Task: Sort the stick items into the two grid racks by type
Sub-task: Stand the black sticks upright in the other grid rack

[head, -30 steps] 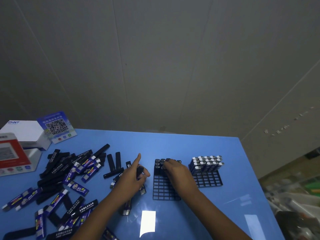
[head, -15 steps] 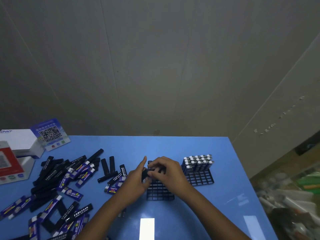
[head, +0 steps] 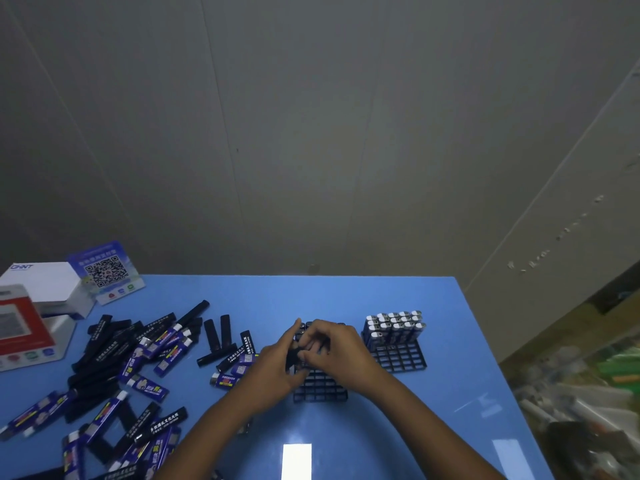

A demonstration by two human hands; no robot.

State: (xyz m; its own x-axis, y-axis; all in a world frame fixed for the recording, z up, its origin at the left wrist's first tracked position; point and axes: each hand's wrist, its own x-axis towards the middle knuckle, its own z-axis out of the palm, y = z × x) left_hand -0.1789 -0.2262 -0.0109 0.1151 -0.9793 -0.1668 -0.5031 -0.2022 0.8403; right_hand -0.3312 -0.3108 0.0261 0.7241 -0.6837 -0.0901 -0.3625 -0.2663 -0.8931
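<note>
Both hands meet over the near black grid rack (head: 320, 388) at the table's middle. My left hand (head: 277, 368) holds black sticks (head: 292, 356) at its fingers, index finger raised. My right hand (head: 334, 348) pinches the same black stick from the right and covers the rack's far rows. The second grid rack (head: 401, 358) stands to the right, its far rows filled with upright blue sticks with silver tops (head: 394, 327). A loose pile of black sticks and blue sticks (head: 138, 355) lies scattered on the left.
The blue table (head: 346, 296) ends at a grey wall behind and drops off on the right. A white box (head: 45, 282), a QR-code sign (head: 105, 271) and a red-and-white box (head: 20, 327) stand at the far left. Clutter lies beyond the right edge.
My left hand lifted off the pile and came right with black sticks. My right hand drew back from the rack's far rows to meet it, and now pinches a stick there.
</note>
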